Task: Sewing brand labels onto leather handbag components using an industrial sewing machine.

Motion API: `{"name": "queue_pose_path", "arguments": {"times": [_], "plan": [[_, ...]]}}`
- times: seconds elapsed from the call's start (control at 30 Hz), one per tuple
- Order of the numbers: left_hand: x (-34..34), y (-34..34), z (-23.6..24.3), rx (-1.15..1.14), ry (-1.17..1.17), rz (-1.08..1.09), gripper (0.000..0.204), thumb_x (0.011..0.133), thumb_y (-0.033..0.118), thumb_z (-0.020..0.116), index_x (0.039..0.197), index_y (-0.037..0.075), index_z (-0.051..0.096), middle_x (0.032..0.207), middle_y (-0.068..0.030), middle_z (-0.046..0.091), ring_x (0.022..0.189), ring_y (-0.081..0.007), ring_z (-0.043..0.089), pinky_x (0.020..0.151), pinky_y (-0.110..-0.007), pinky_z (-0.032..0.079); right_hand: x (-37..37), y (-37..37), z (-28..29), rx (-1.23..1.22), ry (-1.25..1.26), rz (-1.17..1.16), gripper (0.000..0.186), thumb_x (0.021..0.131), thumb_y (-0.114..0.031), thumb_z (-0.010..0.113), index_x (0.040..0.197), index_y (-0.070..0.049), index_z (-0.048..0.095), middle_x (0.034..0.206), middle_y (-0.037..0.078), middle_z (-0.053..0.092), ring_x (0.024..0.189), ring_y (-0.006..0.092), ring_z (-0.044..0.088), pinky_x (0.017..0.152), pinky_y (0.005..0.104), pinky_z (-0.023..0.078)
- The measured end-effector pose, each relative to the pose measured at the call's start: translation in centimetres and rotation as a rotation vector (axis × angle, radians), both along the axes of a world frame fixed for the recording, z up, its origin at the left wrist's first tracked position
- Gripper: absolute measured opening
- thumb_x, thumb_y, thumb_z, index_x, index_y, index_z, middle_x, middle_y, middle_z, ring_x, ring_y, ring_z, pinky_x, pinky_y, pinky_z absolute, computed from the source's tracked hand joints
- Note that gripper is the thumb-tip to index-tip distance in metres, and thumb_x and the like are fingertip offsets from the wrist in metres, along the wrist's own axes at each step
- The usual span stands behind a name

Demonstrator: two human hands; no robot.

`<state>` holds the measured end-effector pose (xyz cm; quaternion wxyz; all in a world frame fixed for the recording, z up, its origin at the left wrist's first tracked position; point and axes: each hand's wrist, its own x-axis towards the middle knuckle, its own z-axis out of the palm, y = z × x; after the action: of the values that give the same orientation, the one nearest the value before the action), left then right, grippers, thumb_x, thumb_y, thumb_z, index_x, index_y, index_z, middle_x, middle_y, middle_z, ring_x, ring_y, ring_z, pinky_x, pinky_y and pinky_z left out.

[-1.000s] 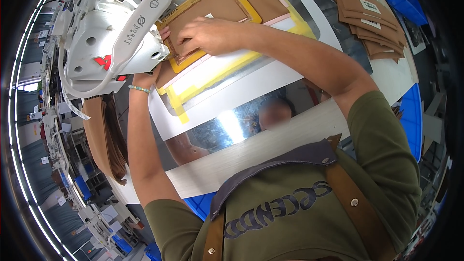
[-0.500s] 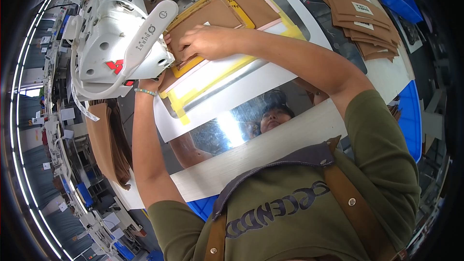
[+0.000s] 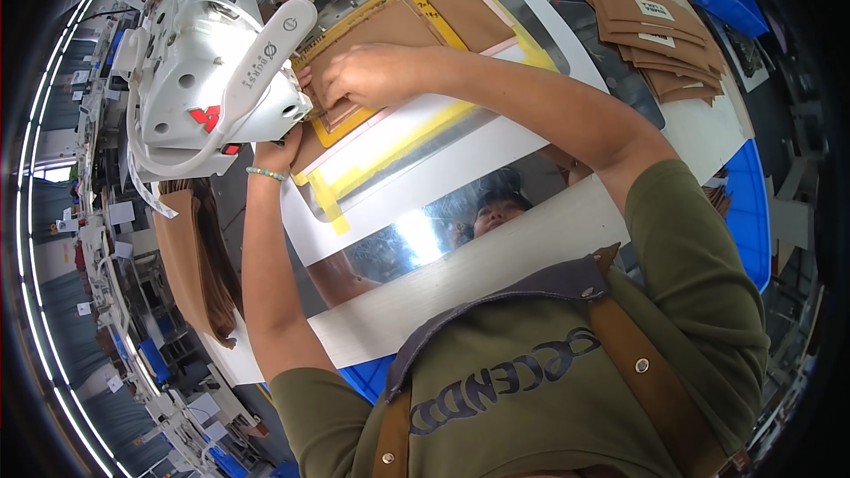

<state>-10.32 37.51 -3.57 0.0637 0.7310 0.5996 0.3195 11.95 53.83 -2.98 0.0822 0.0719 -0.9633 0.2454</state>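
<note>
Where yellow frame (image 3: pixel 339 129) lies, brown material (image 3: pixel 391 28), flat

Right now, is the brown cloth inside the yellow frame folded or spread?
Spread: the visible brown cloth looks flat inside the yellow frame, near the right hand.

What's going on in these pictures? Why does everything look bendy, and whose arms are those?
They belong to a person in an olive-green shirt. A wide camera on the person's head looks down, and its round lens bends straight edges. The big white machine head looks like part of a sewing machine. Beside it, a yellow rectangular frame lies around flat brown material, with a large white sheet underneath. The bare right hand rests over the frame's near side. The bare left hand is partly hidden behind the machine, so I can't tell whether it's holding anything. Stacked brown pieces lie off to the right.
</note>
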Motion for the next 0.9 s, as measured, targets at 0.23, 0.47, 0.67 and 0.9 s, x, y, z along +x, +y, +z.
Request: {"name": "queue_pose_path", "arguments": {"times": [0.23,0.47,0.67,0.9], "plan": [[-1.2,-2.3,-2.7,-0.19,-0.163,0.402,0.038,0.097,0.001,0.06,0.134,0.0,0.066,0.137,-0.0176,0.069,0.129,-0.0319,0.064,0.111,-0.042,0.047,-0.2,-0.5,-1.0,0.218,0.17,-0.174,0.036,0.097,-0.009,0.057,0.127,-0.012,0.076,0.147,0.008,0.063,0.138,0.0281,0.054,0.114,0.0478,0.043],[-0.8,-5.2,-2.3,-0.088,-0.206,0.444,0.032,0.097,0.009,0.065,0.126,-0.006,0.068,0.124,-0.0241,0.072,0.116,-0.038,0.068,0.098,-0.043,0.051,0.7,-0.8,0.2,0.122,0.086,-0.105,0.035,0.098,-0.01,0.057,0.125,-0.014,0.078,0.145,0.01,0.064,0.137,0.0298,0.055,0.115,0.0476,0.043],[2.4,-8.0,0.4,-0.141,-0.053,0.329,0.027,0.101,0.009,0.065,0.124,-0.002,0.071,0.123,-0.0235,0.07,0.115,-0.0356,0.067,0.098,-0.041,0.051,1.7,-1.2,0.3,0.082,0.161,-0.046,0.033,0.095,-0.011,0.059,0.12,-0.014,0.08,0.129,0.004,0.072,0.124,0.0302,0.061,0.111,0.0446,0.048],[6.0,-10.6,2.5,-0.095,-0.003,0.335,0.024,0.101,0.006,0.064,0.122,0.003,0.075,0.133,-0.0172,0.071,0.127,-0.0314,0.065,0.11,-0.041,0.048,2.4,-2.0,1.2,0.069,0.086,0.016,0.029,0.096,-0.006,0.061,0.119,-0.008,0.078,0.134,0.009,0.071,0.126,0.03,0.061,0.11,0.0423,0.05]]}}
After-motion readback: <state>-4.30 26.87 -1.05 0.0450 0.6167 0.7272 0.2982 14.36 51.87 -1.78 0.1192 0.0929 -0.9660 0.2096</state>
